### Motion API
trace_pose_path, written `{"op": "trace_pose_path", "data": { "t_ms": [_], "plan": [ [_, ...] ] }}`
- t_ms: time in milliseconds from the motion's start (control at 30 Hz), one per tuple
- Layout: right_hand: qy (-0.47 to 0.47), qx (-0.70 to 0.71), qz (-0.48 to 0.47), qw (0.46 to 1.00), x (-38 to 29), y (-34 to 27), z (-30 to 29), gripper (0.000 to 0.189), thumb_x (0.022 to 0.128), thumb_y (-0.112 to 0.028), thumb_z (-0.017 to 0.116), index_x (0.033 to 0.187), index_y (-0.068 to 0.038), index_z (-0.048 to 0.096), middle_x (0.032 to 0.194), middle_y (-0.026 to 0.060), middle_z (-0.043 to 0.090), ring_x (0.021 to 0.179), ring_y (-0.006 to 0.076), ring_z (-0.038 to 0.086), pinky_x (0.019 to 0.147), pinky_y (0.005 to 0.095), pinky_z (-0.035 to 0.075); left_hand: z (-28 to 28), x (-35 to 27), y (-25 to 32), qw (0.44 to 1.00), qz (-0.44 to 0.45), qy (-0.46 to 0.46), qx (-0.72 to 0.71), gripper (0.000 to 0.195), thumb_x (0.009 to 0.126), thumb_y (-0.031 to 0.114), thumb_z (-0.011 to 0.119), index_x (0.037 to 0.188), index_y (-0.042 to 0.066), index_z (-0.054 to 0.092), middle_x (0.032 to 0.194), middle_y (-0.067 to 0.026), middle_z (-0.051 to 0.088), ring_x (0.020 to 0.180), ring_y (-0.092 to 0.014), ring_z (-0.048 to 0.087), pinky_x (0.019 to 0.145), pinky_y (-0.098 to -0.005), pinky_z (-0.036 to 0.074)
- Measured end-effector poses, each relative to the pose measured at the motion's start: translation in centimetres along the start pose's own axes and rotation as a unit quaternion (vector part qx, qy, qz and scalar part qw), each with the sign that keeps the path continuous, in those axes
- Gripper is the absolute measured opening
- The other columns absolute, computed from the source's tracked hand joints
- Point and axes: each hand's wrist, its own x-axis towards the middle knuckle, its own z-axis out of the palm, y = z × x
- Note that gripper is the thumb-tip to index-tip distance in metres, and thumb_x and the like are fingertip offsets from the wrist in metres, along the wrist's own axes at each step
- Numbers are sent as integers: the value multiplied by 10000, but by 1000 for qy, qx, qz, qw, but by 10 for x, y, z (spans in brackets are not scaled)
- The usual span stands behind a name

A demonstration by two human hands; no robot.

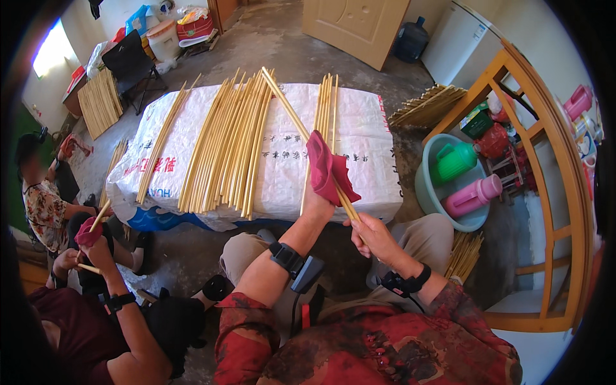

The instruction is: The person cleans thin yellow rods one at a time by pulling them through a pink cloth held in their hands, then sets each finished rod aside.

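Before me, a low table under a white woven plastic sheet [284, 192] bears thin pale wooden or bamboo sticks in separate groups. The widest group [228, 144] lies left of centre, a narrow bundle [166, 139] farther left, and several sticks [325, 106] on the right. My left hand [320, 199] grips a dark red cloth [323, 168] wrapped around a slanting stick or sticks [288, 106]; the exact number is unclear. My right hand [378, 236] closes on their lower end, just below the cloth. Both wrists wear black straps with devices.
At the left, a co-worker's hands [94, 250] hold a stick and a red cloth; another person [45, 202] sits beyond. A basin [452, 216] with two thermos jugs stands right of the table, near a wooden frame [544, 144]. More sticks [466, 255] lie by my right knee.
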Motion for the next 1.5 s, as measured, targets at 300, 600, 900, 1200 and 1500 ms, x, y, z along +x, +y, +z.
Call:
{"op": "trace_pose_path", "data": {
  "t_ms": [300,600,900,1200,1500],
  "plan": [
    [79,-91,-54,991,24,9,-4,226,891,-248,392,946,-42,465,540,24,409,435,95,402,387,242,338,-6,-6,-14,997,-46,-45,30,326,859,319,449,1035,49,499,875,-76,578,765,-185,567,668,-319,475],
    [228,-378,-166,882,20,-14,-1,230,872,-228,419,946,-14,461,753,223,536,764,413,493,603,424,385,3,-10,-10,997,16,-71,-25,325,863,325,443,1101,104,441,1001,-21,527,915,-146,524,797,-303,436],
    [214,-153,-105,959,16,-15,0,206,862,-172,457,984,-6,459,640,138,491,557,232,478,548,328,400,6,-2,-6,990,9,-55,-128,376,872,359,372,1152,111,412,1135,-66,487,1035,-220,478,892,-388,377],
    [214,-227,-178,933,22,5,3,153,874,-157,426,948,-23,435,585,26,467,466,71,413,429,220,342,5,4,-6,990,-20,-90,-106,336,857,295,448,1115,80,435,1025,-60,537,930,-207,528,828,-361,426],
    [115,-91,-60,987,10,-4,13,172,893,-187,382,928,-26,429,590,35,475,482,87,424,437,222,358,5,6,-6,999,27,-23,-39,282,859,222,446,1064,32,480,901,-67,564,789,-154,553,684,-279,475]
  ]
}}
